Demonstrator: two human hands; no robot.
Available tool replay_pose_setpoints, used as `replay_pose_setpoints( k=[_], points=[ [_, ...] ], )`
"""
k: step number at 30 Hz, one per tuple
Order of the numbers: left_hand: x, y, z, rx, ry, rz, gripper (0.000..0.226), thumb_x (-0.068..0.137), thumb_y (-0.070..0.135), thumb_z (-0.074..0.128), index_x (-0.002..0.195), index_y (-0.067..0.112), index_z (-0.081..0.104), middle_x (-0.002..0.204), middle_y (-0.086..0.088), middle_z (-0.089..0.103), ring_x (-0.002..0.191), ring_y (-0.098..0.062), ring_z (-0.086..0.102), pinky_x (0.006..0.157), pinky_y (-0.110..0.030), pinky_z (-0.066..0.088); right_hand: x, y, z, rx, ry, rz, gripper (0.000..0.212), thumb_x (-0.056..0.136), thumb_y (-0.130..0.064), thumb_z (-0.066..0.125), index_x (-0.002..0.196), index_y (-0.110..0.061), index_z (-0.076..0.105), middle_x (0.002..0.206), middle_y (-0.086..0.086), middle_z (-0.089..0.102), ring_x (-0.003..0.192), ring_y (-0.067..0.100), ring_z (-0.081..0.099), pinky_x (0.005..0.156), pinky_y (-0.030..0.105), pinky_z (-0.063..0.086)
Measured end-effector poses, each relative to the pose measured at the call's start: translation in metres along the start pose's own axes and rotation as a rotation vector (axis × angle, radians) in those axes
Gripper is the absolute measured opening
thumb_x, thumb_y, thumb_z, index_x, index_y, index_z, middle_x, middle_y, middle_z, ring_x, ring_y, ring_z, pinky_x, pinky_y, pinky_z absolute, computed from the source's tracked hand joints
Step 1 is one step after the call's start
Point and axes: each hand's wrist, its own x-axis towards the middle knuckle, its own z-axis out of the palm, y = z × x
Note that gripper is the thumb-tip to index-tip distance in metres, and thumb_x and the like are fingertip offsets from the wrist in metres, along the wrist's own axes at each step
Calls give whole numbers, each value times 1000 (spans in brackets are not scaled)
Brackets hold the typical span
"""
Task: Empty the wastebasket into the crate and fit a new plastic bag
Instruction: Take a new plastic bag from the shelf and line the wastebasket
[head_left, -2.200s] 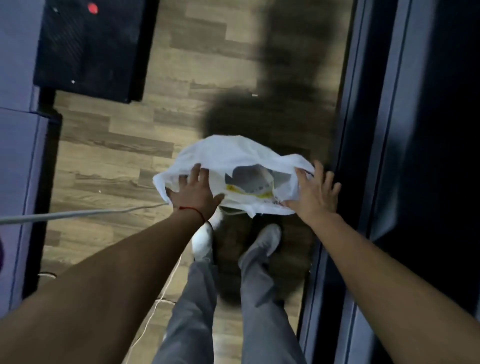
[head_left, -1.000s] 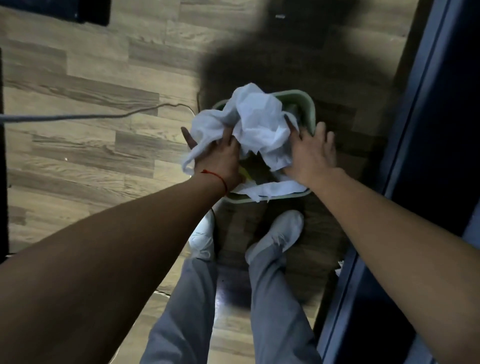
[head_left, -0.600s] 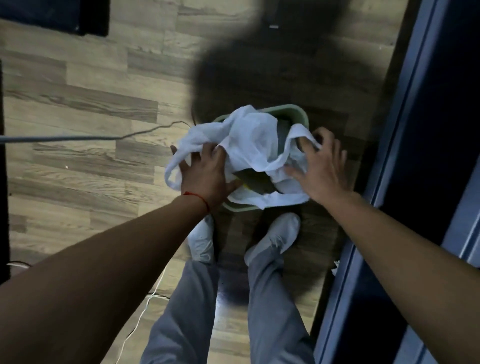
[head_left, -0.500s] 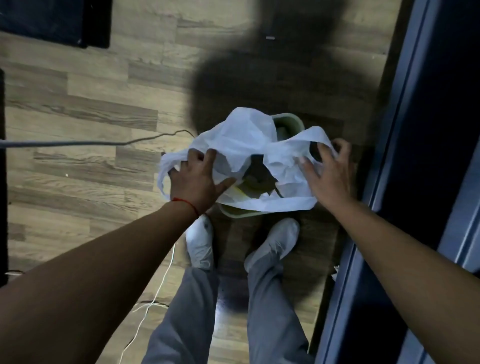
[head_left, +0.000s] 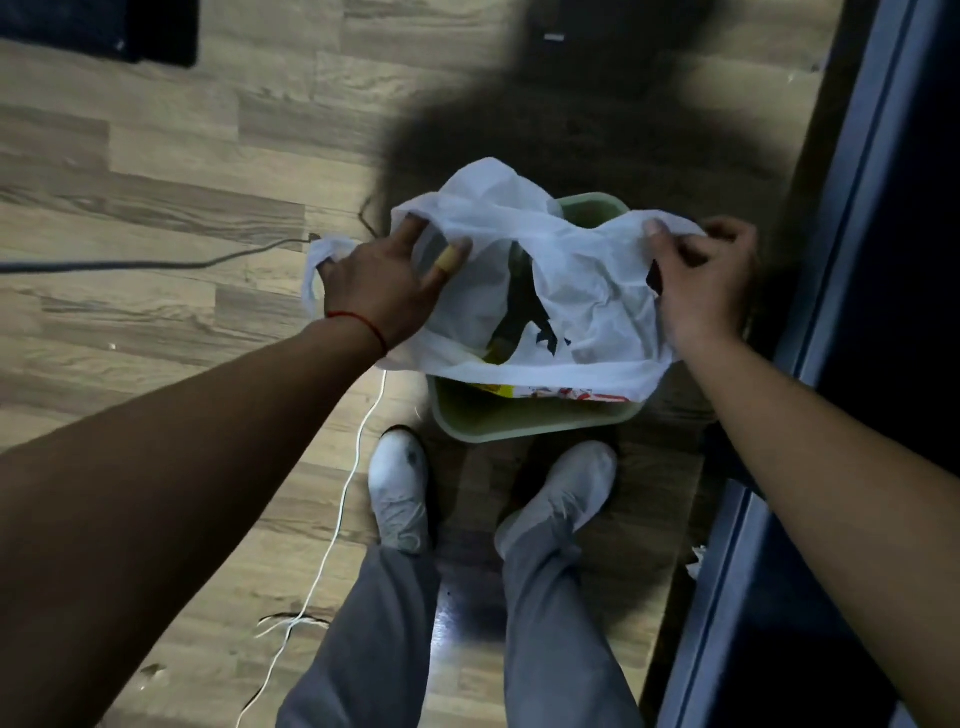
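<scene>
We stand over the green wastebasket (head_left: 519, 423), which sits on the wooden floor (head_left: 182, 171) just ahead of our white shoes (head_left: 399, 493). The white plastic bag (head_left: 587, 296) hangs stretched between our two hands, above the wastebasket's mouth and covering most of it. Only the near rim and a far corner of the wastebasket show.

Our left hand (head_left: 379, 291) lies spread at the bag's left edge. Its fingers (head_left: 332, 267) are straight and splayed, one of them showing through the thin film, and a bag handle loops out beside the hand. A plaster (head_left: 447, 260) wraps one digit and a red string (head_left: 363, 325) circles the wrist. Our right hand (head_left: 701, 280) grasps the bag's right edge, its fingers (head_left: 660, 234) curled and pinching the film.

Through a gap in the bag we see dark space inside the wastebasket. At the near rim lies some yellow and red printed rubbish (head_left: 550, 392).

A white cable (head_left: 343, 499) runs along the floor past our left shoe, and a dark cable (head_left: 156, 266) comes in from the left. A dark door frame (head_left: 857, 260) stands along the right side.
</scene>
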Motion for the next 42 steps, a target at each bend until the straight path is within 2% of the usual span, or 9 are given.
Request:
replay_pose_setpoints(
  k=[3, 7, 17, 23, 29, 32, 34, 38, 42],
  points=[
    [-5, 2, -5, 8, -2, 31, 64, 91, 69, 35, 143, 33, 31, 139, -13, 45, 118, -38, 52, 87, -46, 45, -12, -2, -7, -35, 7, -159, 19, 81, -40, 70, 75, -21, 67, 135, 3, 44, 123, 16, 42, 100, 14, 34],
    [-36, 4, -14, 63, 64, 78, 66, 92, 61, 43, 148, 32, 25, 152, -7, 26, 116, -37, 53, 71, -40, 51, -40, -13, -24, -319, 103, -369, 14, 79, -35, 67, 89, -26, 66, 144, 5, 39, 128, 27, 37, 103, 36, 27],
    [-107, 9, -32, 103, 205, 218, 61, 90, 37, 62, 146, 29, 40, 164, -1, 9, 118, -32, 56, 66, -37, 56, -87, -18, -38, -347, 161, -439, 16, 83, -29, 66, 99, -23, 69, 141, 10, 43, 128, 26, 34, 104, 41, 27],
    [-138, 6, -22, 33, 290, 274, 49, 87, 25, 65, 135, 20, 56, 156, -11, 30, 132, -33, 45, 95, -44, 49, -93, -9, -27, -290, -98, -721, 19, 88, -18, 61, 104, -15, 71, 114, 9, 58, 109, 27, 46, 89, 40, 43],
    [-129, -1, -18, 141, 306, 244, 39, 90, 31, 56, 126, 21, 63, 109, -7, 61, 103, -29, 55, 78, -45, 48, -71, -14, -22, -358, -385, -1003, 21, 91, -18, 57, 104, -10, 72, 98, 8, 69, 91, 26, 63, 74, 38, 52],
    [-114, 5, -10, 7, 267, 379, 43, 91, 23, 57, 132, 11, 57, 120, -14, 59, 111, -29, 54, 85, -44, 52, -76, -13, -18, -380, -484, -1101, 22, 90, -18, 58, 105, -12, 72, 89, 7, 72, 77, 22, 68, 62, 34, 55],
    [-98, 6, -3, 3, 260, 414, 50, 92, 24, 57, 140, 12, 49, 138, -15, 51, 129, -32, 47, 101, -48, 45, -77, -10, -14, -427, -468, -1161, 27, 85, -13, 64, 112, -10, 70, 102, 10, 72, 89, 25, 69, 74, 38, 58],
    [-58, 11, -1, 117, 214, 399, 71, 91, 47, 51, 152, 23, 23, 159, -14, 22, 148, -34, 17, 119, -58, 16, -59, -7, -11, -637, -394, -976, 65, 83, -16, 69, 143, -12, 43, 153, 16, 34, 141, 31, 31, 115, 45, 27],
    [-26, 23, 4, 163, 64, 322, 87, 86, 62, 50, 152, 38, 0, 163, -5, -11, 150, -34, -8, 115, -67, 2, -42, -9, -10, -810, -459, -803, 91, 86, -41, 63, 154, -20, 7, 161, 12, -6, 149, 30, -4, 120, 48, 5]
  ],
)
